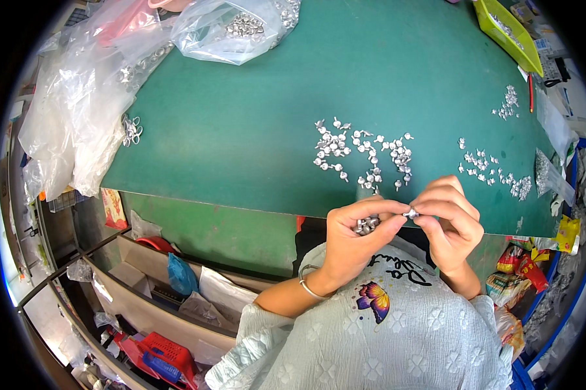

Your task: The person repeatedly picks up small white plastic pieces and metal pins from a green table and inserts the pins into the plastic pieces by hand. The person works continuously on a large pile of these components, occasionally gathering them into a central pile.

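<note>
Both hands meet over the near edge of the green table point(228, 117). Between the fingertips of my left hand point(361, 231) and my right hand point(449, 218) is a small silvery metal piece point(411, 213), pinched from both sides. Several more metal pieces point(366, 225) rest in the curled palm of my left hand. Just beyond the hands lies a loose spread of similar silvery pieces point(332, 144), round with short stems. Smaller silvery parts point(480, 162) are scattered to the right of my right hand. Exact shapes are too small to make out.
A clear plastic bag point(234, 32) of metal parts sits at the far left, beside large crumpled plastic sheeting point(78, 117). Silvery rings point(132, 130) lie at the table's left edge. A lime-green basket point(509, 36) stands far right. Below left is an open drawer point(156, 286).
</note>
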A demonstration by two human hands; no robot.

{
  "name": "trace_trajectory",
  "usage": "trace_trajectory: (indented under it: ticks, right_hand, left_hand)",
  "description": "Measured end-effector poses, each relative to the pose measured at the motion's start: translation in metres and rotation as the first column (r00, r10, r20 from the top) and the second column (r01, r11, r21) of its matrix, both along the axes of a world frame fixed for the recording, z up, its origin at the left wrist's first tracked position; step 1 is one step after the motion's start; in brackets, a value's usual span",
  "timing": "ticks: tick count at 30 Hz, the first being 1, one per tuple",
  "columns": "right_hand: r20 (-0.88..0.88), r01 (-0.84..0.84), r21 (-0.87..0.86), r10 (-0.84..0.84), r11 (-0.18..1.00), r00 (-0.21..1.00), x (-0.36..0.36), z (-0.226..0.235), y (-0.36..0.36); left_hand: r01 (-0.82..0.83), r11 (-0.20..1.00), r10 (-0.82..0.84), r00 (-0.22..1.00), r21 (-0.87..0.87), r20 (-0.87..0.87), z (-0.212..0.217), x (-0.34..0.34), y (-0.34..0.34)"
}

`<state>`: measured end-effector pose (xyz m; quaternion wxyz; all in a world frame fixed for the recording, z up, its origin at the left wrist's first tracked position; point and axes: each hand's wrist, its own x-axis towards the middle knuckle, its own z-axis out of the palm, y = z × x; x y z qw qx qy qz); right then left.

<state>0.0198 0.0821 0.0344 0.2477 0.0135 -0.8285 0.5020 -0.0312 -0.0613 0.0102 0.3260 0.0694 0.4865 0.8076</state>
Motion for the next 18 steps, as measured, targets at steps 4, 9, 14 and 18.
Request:
trace_trajectory:
  ticks: [4,9,14,18]
  right_hand:
    - [-0.005,0.005,-0.018,-0.005,1.000,1.000,0.0019,0.0000,-0.0009]
    - [-0.016,0.000,-0.030,0.000,1.000,1.000,0.0030,0.0021,-0.0015]
    - [-0.024,-0.008,-0.053,0.007,0.999,1.000,0.0043,0.0029,-0.0022]
    - [-0.010,-0.004,-0.114,0.003,0.993,1.000,0.0059,0.0032,-0.0036]
  left_hand:
    - [-0.008,1.000,0.009,0.999,0.016,-0.036,0.0000,0.0011,0.0002]
    - [-0.021,0.999,0.023,0.996,0.032,-0.082,-0.0014,0.0028,0.0008]
    - [0.000,0.999,0.002,0.999,0.033,-0.049,0.0033,0.0022,-0.0016]
    - [0.000,0.998,0.002,0.999,0.055,-0.045,0.0033,0.0033,-0.0015]
